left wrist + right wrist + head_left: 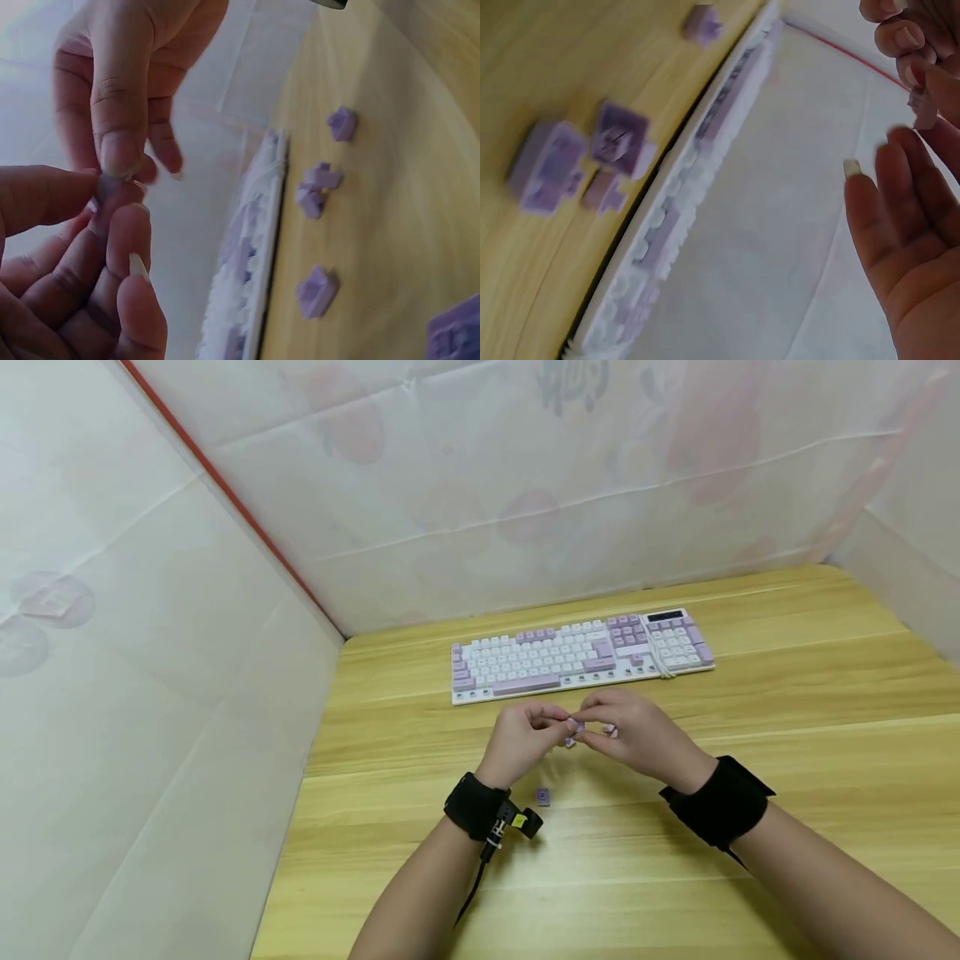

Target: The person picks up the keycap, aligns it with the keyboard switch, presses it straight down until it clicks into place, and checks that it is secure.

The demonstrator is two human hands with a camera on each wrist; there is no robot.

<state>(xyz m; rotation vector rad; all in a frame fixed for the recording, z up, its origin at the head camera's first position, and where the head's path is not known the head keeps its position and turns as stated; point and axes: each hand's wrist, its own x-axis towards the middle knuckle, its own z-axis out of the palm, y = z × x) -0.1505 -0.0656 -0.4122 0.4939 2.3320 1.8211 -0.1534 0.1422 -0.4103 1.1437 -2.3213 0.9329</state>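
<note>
Above the wood-grained table (pixel 382 827), one keycap (pixel 109 187) is pinched between fingertips by left grip (pixel 521 739) and right grip (pixel 637 735); five loose keycaps (pixel 318 291) and one keyboard (pixel 536 662) are seen below.

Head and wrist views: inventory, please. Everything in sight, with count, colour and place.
Table: 1, yellow-brown wood grain, under everything
Keyboard: 1, white and purple, far side of the table
White cable: 1, bunched across the keyboard's right part
Loose keycaps: at least 5, purple, on the table, nearer than the keyboard
Held keycap: 1, pale purple, above the table
Sheeting: panel count unclear, whitish, faded pink print, around the table
Red strip: 1, along the sheeting's left corner
Wristbands: 2, black, one per wrist
Wrist camera: 1 visible, black, left wrist
Left hand: 1, bare, pinching the held keycap
Right hand: 1, bare, likewise
</note>
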